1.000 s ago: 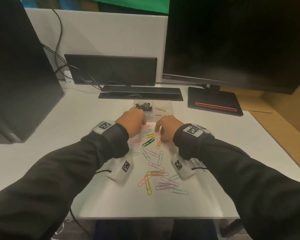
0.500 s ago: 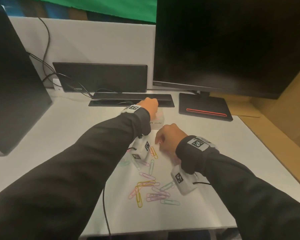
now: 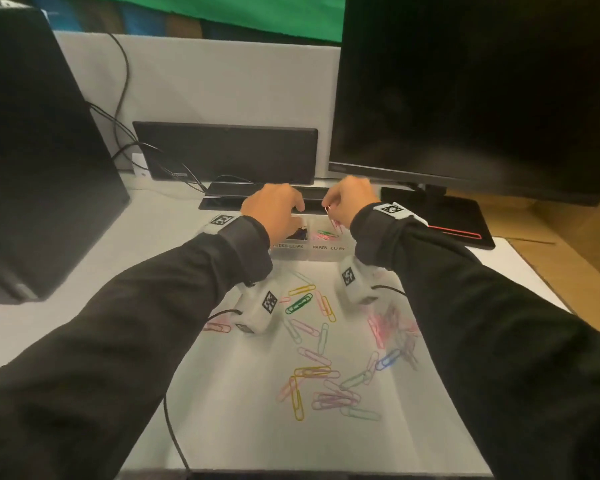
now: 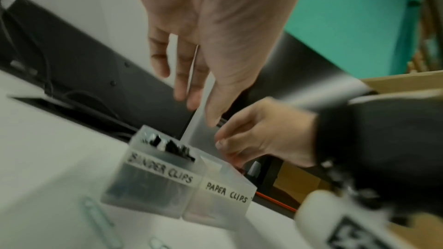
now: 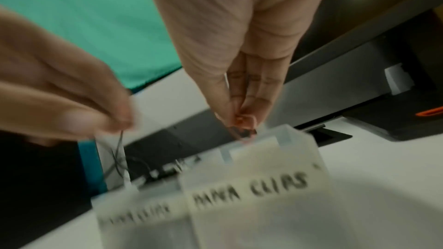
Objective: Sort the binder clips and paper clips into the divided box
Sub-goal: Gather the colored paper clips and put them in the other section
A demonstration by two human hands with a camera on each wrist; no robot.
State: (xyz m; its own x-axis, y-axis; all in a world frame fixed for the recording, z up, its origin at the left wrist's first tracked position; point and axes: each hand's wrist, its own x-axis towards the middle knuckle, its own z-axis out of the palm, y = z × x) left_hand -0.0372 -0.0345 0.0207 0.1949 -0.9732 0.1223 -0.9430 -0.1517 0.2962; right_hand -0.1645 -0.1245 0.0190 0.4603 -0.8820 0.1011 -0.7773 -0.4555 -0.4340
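The clear divided box (image 3: 293,253) (image 4: 191,186) (image 5: 251,205) stands at the back of the white table, labelled BINDER CLIPS on the left and PAPER CLIPS on the right. Black binder clips (image 3: 300,233) (image 4: 172,147) fill the left compartment; coloured paper clips (image 3: 324,233) lie in the right one. My left hand (image 3: 274,211) (image 4: 191,97) hovers over the left compartment, fingers hanging relaxed and holding nothing. My right hand (image 3: 350,199) (image 5: 242,118) pinches a pink paper clip just above the right compartment. Several loose paper clips (image 3: 312,368) lie scattered on the table in front.
A dark monitor (image 3: 465,98) with its base (image 3: 440,220) stands at the back right. A black computer tower (image 3: 32,150) is on the left. Behind the box are a black panel (image 3: 222,150) and a cable slot (image 3: 222,202). Cardboard (image 3: 568,244) lies at the right.
My right hand has risen from the loose clips on the table to above the paper clips compartment, pinching a clip. My left hand stays over the box.
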